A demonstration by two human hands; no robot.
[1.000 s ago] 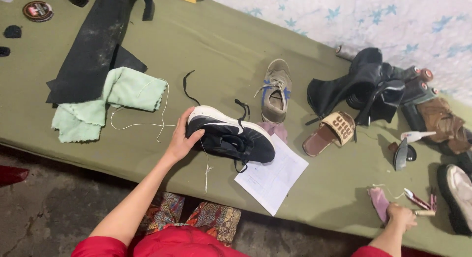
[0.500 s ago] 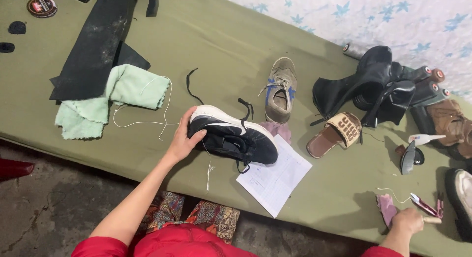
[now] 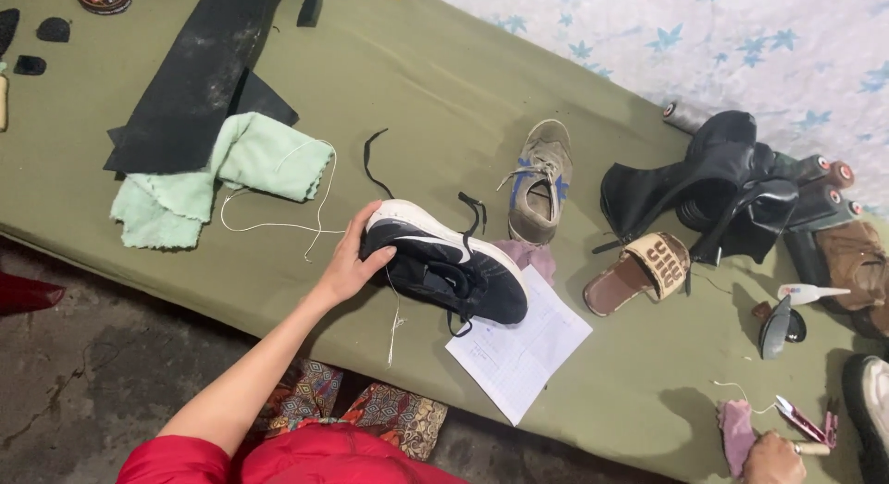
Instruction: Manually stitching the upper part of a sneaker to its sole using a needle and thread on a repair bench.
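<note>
Left hand [image 3: 347, 262] is on the black sneaker [image 3: 444, 266], fingers curled around its white-soled heel, gripping it as it lies on its side near the front edge of the olive-green bench [image 3: 407, 86]. The toe of the shoe rests on a white sheet of paper [image 3: 523, 350], and a pale thread [image 3: 395, 322] dangles from it. Over at the far lower corner, the right hand [image 3: 773, 458] is closed around a small light stick-like tool, though how tight the grip is cannot be told; a pink cloth scrap [image 3: 738, 433] lies just beside it, and red-handled snips [image 3: 804, 419] sit near. Behind the sneaker stands a grey shoe [image 3: 542, 178] with blue marks, a brown slide sandal [image 3: 644, 271] next to it. A mint-green towel [image 3: 218, 178] lies crumpled off to the left, beside a black rubber sheet [image 3: 199, 76].
</note>
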